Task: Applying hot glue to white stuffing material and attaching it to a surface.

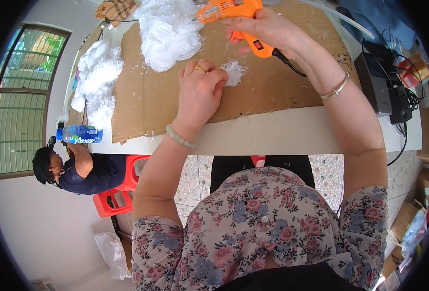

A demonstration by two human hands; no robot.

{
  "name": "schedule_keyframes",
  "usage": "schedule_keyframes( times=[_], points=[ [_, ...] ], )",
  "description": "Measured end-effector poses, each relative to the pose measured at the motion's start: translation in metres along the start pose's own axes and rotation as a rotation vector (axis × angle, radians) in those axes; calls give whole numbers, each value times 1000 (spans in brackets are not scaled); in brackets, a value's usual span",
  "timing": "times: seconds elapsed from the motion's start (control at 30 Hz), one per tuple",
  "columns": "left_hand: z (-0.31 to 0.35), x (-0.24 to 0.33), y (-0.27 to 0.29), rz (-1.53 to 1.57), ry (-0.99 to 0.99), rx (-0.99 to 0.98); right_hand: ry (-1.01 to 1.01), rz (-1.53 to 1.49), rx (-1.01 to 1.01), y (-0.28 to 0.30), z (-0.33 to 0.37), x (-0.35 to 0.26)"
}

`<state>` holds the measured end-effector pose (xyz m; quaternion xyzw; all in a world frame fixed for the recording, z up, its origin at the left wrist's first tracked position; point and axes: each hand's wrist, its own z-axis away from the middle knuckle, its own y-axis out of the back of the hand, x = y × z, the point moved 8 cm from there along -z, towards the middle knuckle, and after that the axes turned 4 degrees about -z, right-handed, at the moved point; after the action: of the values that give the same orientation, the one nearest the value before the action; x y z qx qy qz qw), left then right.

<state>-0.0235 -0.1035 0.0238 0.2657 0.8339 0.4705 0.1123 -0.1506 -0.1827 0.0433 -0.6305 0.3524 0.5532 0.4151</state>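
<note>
My right hand (280,34) is wrapped round the handle of an orange hot glue gun (246,10), held above the far part of the cardboard with its nozzle pointing left. A black cord trails from the bottom of its handle. Nearer to me, my left hand (198,92) is closed, thumb and fingers pinching a small tuft of white frayed fibre (235,73) that sticks out on its right side. The fingertips are partly hidden by the back of the hand. Just beyond it lies a big heap of white fibre pieces (168,39).
A brown cardboard sheet (282,89) covers much of the white table (282,131). More white fluff (95,72) and a water bottle (81,134) are at the left, beside a seated person (90,169) and red stools (115,201). Black boxes with cables (374,80) stand at the right.
</note>
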Motion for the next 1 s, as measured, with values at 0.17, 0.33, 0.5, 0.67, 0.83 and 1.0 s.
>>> schedule_keyframes(
  times=[0.17,0.33,0.5,0.67,0.83,1.0],
  points=[
    [3,4,1,-56,-43,18,-157,169,-69,2,11,35],
    [2,-3,-1,-15,28,7,-196,57,-78,-5,17,51],
    [4,-7,-4,0,47,-29,-110,-19,-61,-14,17,50],
    [4,-5,-2,-7,45,-35,-105,-37,-68,-15,18,48],
    [3,-4,-2,3,42,-43,-130,-45,-81,-15,17,51],
    [3,-3,-1,-11,24,-32,-134,-27,-76,-17,16,53]
  ],
)
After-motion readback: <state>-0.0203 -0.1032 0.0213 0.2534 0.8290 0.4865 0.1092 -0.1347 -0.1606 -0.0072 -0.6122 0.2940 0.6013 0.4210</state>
